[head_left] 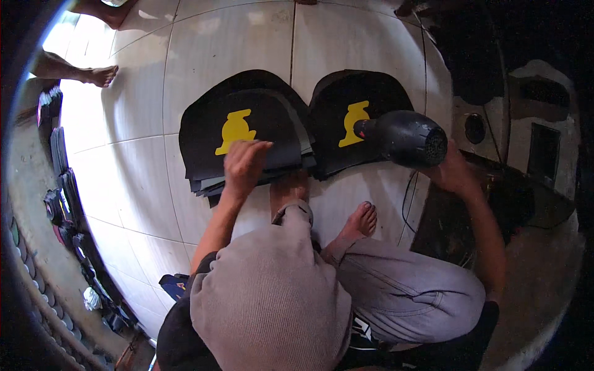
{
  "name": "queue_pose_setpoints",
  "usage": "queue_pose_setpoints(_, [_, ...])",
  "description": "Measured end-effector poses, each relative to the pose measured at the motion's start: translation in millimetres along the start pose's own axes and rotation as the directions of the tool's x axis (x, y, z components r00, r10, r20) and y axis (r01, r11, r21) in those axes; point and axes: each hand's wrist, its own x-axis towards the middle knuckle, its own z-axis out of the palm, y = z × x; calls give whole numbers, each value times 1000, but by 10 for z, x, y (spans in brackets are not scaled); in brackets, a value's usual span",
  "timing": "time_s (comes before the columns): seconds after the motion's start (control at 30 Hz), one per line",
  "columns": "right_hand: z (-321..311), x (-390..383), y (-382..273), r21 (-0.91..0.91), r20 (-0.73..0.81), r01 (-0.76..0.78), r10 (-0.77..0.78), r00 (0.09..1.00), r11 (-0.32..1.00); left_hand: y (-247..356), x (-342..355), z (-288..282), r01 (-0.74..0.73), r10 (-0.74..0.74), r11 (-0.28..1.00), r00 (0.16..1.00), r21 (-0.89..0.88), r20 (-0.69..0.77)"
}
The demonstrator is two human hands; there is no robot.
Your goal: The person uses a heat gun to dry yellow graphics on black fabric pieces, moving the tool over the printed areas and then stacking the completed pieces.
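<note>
My right hand [450, 171] grips a black hair dryer [413, 137], its nozzle pointing left over the right pile of black curved sheets [325, 111]. A yellow cut-out shape [352, 125] lies on that pile's top sheet, close to the nozzle. My left hand [246, 164] is above the lower edge of the left pile of black sheets [204, 139], fingers curled together; what they hold, if anything, is hidden. Just beyond those fingers, another yellow shape [235, 131] lies on the left pile. The two piles meet side by side on the floor.
Pale tiles [229, 37] cover the floor. My bare foot [361, 221] rests just below the right pile. Another person's foot [102, 75] is at the upper left. Several dark stacks [59, 151] line the left side. A speaker-like box [476, 128] stands at right, near a dark cord [406, 204].
</note>
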Motion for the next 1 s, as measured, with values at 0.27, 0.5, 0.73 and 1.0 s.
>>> queue_pose_setpoints(0.27, [-143,115,-99,177,289,-229,172,942,957,343,867,1113,-62,59,998,982,13,180])
queue_pose_setpoints(0.5, [25,114,155,301,128,-79,42,991,950,16,1107,1454,361,-319,929,894,-84,313])
queue_pose_setpoints(0.73, [20,127,186,269,158,-102,60,986,958,38,1096,1450,354,-279,879,925,-318,259])
queue_pose_setpoints(1.0, [38,143,154,299,44,-101,92,995,949,-4,1071,1284,-144,110,986,943,84,314])
